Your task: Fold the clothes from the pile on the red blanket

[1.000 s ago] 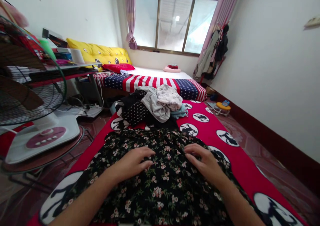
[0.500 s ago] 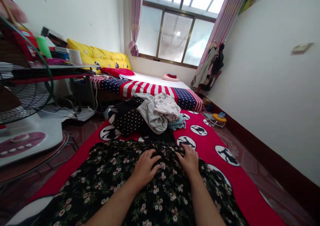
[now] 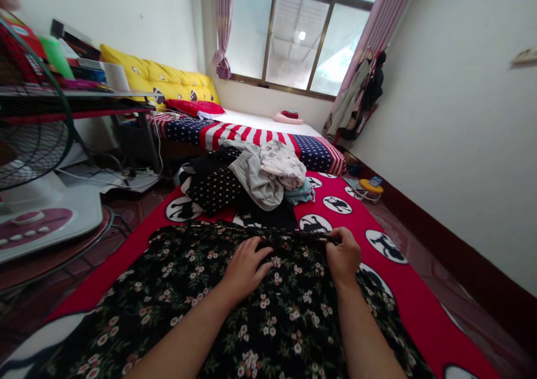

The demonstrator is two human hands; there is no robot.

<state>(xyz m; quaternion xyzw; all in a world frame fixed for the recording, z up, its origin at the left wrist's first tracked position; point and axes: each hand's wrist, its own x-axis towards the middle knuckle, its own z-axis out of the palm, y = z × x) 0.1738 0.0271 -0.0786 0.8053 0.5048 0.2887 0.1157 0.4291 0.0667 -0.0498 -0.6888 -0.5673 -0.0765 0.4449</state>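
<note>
Right hand point(image 3: 344, 256) has shifted outward along the flowered cloth point(image 3: 272, 334) since half a second ago, and its fingers have gone from spread to curled; left hand point(image 3: 246, 270) is about where it was. Cloth is black with small flowers, lying across the near part of the red blanket point(image 3: 423, 312), far edge running side to side in front of the hands. Right thumb and fingers pinch that far edge, right of centre. Left hand lies on the cloth just short of the edge, fingers parted, thumb apart; no pinch visible there. Step looks like straightening the edge. To do it well: keep the right pinch light and right on the border, let the left palm pin the layer, draw sideways rather than up, and smooth the ripples between the hands; a hard tug would likely skew the whole piece. Beyond the edge, near it, sits a heap: dotted black cloth point(image 3: 213, 188), grey cloth point(image 3: 260, 177), white printed cloth point(image 3: 282, 162) and light blue cloth point(image 3: 301, 193). Further out: bed point(image 3: 243, 135) with striped and starred cover, fan point(image 3: 37, 222) at left, yellow stool point(image 3: 371, 187) at right.
</note>
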